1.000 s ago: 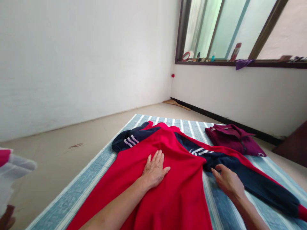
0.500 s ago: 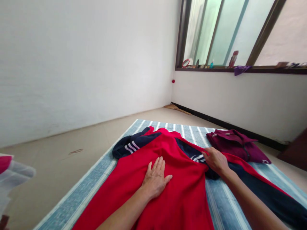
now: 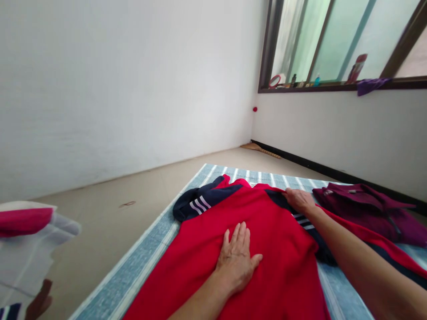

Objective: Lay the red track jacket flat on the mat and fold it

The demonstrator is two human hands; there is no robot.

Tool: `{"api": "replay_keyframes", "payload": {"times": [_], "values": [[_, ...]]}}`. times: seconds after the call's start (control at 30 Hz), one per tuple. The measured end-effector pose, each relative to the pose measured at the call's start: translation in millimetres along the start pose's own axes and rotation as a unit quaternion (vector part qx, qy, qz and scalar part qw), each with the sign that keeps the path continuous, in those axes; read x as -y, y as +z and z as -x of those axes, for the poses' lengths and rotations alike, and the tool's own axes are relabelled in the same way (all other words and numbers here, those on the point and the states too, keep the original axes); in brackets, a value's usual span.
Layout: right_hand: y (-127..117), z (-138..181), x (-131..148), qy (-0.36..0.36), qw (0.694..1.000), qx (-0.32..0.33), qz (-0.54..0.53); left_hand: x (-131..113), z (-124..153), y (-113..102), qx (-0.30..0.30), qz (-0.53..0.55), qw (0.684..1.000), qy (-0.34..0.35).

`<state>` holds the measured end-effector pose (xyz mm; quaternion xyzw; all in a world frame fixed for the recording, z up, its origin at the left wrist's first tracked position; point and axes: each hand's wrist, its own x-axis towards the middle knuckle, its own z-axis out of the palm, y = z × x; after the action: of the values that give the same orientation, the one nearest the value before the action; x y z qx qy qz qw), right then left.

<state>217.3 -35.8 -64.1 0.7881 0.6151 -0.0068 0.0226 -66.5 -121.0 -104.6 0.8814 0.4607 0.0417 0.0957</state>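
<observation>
A red jacket [image 3: 207, 253] with navy, white-striped shoulders lies spread out, back side up as far as I can tell. Flat on its middle rests my left hand [image 3: 237, 258], fingers stretched and thumb out to the side. My right hand [image 3: 299, 200] is closed on the jacket's right shoulder, near the collar, pinching the navy and red cloth. The left sleeve [image 3: 190, 202] is bunched beside the body. On the other side the right sleeve [image 3: 396, 253] stretches out under my right forearm. The jacket's lower end runs out of view.
Beneath the jacket is a blue-and-white striped sheet [image 3: 133, 271]. A folded maroon garment [image 3: 360, 209] lies at the far right. White and pink cloth [image 3: 30, 240] shows at the left edge. Small items and a purple cloth [image 3: 370, 86] sit on the windowsill.
The view has turned left. My right hand has shifted along the shoulder toward the collar, and the cloth there lies flatter. My left hand stays flat on the jacket.
</observation>
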Motion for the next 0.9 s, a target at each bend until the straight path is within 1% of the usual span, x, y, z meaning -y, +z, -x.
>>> {"api": "replay_keyframes", "payload": {"times": [0.1, 0.2, 0.27, 0.3, 0.33, 0.37, 0.4, 0.43, 0.47, 0.5, 0.53, 0.57, 0.63, 0.73, 0.83, 0.9], "values": [[11, -2, 2, -0.01, 1.0, 0.027, -0.002, -2, 2, -2, 0.01, 0.009, 1.0, -0.001], [20, -4, 5, -0.013, 0.999, 0.037, -0.015, -4, 4, -10, 0.032, 0.02, 0.999, 0.002], [20, -8, 4, -0.013, 0.999, 0.042, -0.031, -4, 1, -22, 0.052, 0.032, 0.998, 0.002], [19, -10, 2, -0.013, 0.998, 0.047, -0.04, -2, -4, -30, 0.051, 0.037, 0.998, 0.0], [18, -13, 0, -0.014, 0.997, 0.053, -0.05, 1, -11, -40, 0.041, 0.037, 0.998, -0.001], [16, -16, -1, -0.015, 0.996, 0.059, -0.062, 6, -20, -52, 0.016, 0.031, 0.999, -0.008], [14, -19, -3, -0.016, 0.995, 0.066, -0.074, 13, -32, -64, -0.032, 0.01, 0.999, -0.009], [12, -22, -5, -0.017, 0.994, 0.07, -0.086, 21, -46, -76, -0.066, -0.02, 0.998, -0.01], [10, -25, -6, -0.017, 0.992, 0.074, -0.097, 32, -62, -88, -0.085, -0.053, 0.994, -0.036], [9, -28, -6, -0.016, 0.991, 0.075, -0.107, 44, -78, -99, -0.094, -0.065, 0.992, -0.06], [8, -31, -6, -0.012, 0.99, 0.076, -0.116, 58, -93, -107, -0.095, -0.071, 0.99, -0.081], [8, -33, -5, -0.007, 0.99, 0.075, -0.123, 71, -107, -114, -0.084, -0.075, 0.988, -0.104], [8, -37, -1, 0.003, 0.988, 0.071, -0.135, 98, -128, -121, -0.037, -0.079, 0.985, -0.149], [11, -41, 8, 0.017, 0.988, 0.06, -0.144, 129, -140, -120, 0.008, -0.081, 0.976, -0.203], [17, -41, 16, 0.03, 0.989, 0.045, -0.139, 145, -139, -118, 0.018, -0.075, 0.972, -0.221], [20, -40, 18, 0.033, 0.99, 0.036, -0.134, 152, -136, -120, 0.008, -0.071, 0.972, -0.225]]}}
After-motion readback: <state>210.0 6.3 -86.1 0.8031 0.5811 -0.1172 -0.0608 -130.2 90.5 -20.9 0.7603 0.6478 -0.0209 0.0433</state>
